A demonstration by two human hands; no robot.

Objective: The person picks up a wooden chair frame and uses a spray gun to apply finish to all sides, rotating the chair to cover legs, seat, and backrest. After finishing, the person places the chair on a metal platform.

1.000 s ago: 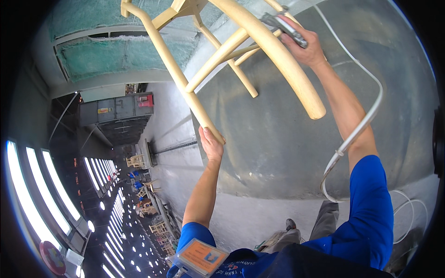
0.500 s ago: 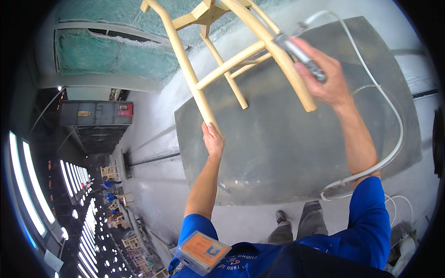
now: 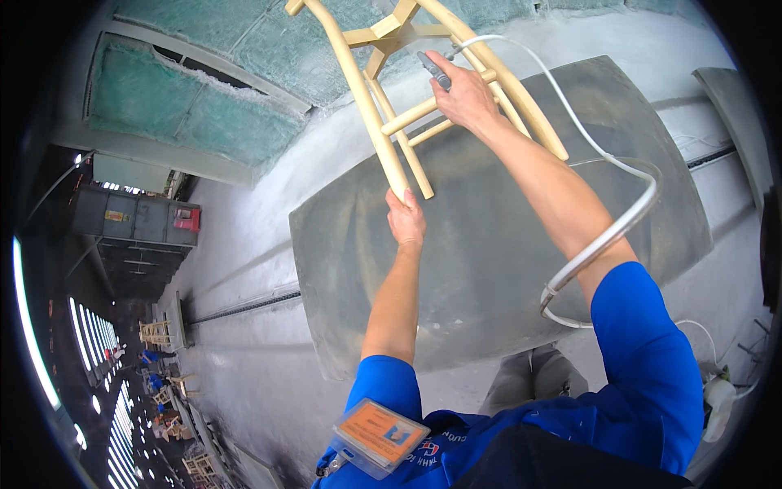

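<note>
A pale wooden chair frame (image 3: 366, 102) is at the top, its legs pointing toward me over a grey board. My left hand (image 3: 406, 218) is closed around the end of its left leg. Over the frame, between its side legs, my right hand (image 3: 468, 98) grips a spray gun (image 3: 436, 72) of grey metal, its front pointing at the crossed wooden braces. A faint mist seems to hang by those braces. From the gun a white hose (image 3: 564, 98) runs right and back along my right forearm. The far part of the chair is cut off by the picture's upper edge.
The large grey board (image 3: 383, 285) lies under the chair. Beyond it stand green filter panels (image 3: 187, 94) coated in whitish residue. A dark grey cabinet (image 3: 130, 216) is at left. More chairs and people show far off at lower left. A loop of hose hangs by my right arm.
My right hand has carried the spray gun left and away from me, from outside the right leg to over the frame. The chair and my left hand appear shifted slightly right.
</note>
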